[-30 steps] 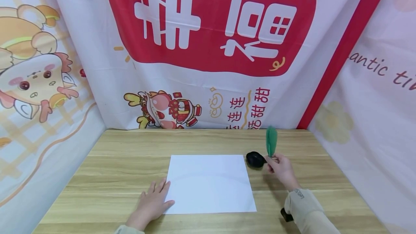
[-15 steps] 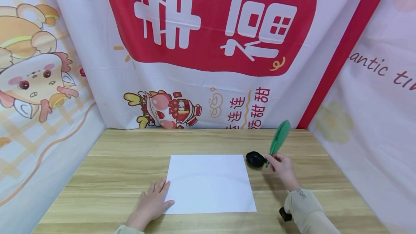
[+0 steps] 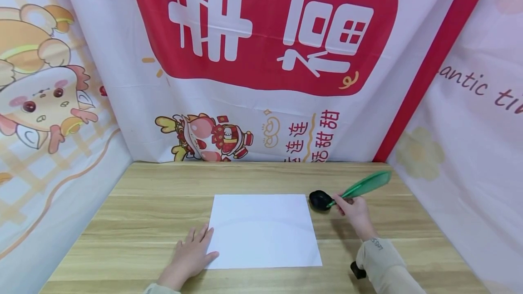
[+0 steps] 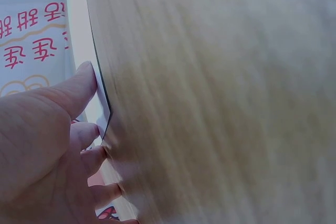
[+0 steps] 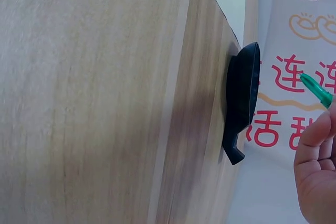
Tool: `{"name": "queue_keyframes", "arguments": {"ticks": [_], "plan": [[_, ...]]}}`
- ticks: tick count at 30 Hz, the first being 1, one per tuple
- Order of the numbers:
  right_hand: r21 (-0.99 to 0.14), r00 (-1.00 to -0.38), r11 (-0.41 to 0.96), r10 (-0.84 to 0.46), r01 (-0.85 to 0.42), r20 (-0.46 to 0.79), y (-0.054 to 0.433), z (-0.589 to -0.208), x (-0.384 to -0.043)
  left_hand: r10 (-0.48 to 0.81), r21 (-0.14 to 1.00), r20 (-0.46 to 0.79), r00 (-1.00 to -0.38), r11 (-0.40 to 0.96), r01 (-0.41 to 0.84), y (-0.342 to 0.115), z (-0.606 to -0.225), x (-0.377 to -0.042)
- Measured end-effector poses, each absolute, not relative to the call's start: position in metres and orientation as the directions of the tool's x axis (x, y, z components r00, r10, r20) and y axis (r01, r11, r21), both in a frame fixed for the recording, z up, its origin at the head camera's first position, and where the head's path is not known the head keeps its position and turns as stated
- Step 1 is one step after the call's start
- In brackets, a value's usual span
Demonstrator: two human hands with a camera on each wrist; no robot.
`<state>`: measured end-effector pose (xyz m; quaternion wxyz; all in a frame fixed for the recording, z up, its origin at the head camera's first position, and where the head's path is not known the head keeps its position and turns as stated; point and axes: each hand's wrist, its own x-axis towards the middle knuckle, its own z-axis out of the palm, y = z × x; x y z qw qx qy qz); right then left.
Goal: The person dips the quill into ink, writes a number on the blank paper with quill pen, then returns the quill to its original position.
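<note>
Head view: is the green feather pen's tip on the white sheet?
No, the right hand holds the green feather pen with its tip over the black dish, right of the white sheet.

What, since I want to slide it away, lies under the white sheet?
Wooden table shows around the white sheet, and the left hand rests on its left edge. Anything directly beneath is covered, so I can't tell.

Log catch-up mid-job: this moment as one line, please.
left hand: rests at left edge of white paper | right hand: pinches green feather-shaped pen | pen: not touching black dish
</note>
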<state>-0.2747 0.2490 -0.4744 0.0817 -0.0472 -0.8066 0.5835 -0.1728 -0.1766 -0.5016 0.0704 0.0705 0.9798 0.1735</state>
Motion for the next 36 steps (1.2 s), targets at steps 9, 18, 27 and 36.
{"name": "queue_keyframes", "arguments": {"ticks": [9, 18, 27, 36], "plan": [[-0.944, -0.985, 0.329, 0.168, 0.014, 0.044, 0.247, -0.476, -0.276, 0.165, 0.358, -0.115, -0.980, 0.927, 0.114, -0.177, -0.502, -0.173], [-0.941, -0.982, 0.339, 0.182, 0.008, 0.058, 0.242, -0.481, -0.280, 0.163, 0.360, -0.113, -0.980, 0.926, 0.112, -0.178, -0.503, -0.172], [-0.938, -0.978, 0.343, 0.205, 0.042, 0.032, 0.239, -0.491, -0.287, 0.161, 0.356, -0.115, -0.980, 0.928, 0.111, -0.178, -0.504, -0.172], [-0.932, -0.979, 0.360, 0.199, 0.038, 0.038, 0.236, -0.490, -0.290, 0.163, 0.353, -0.110, -0.980, 0.929, 0.115, -0.179, -0.504, -0.172]]}}
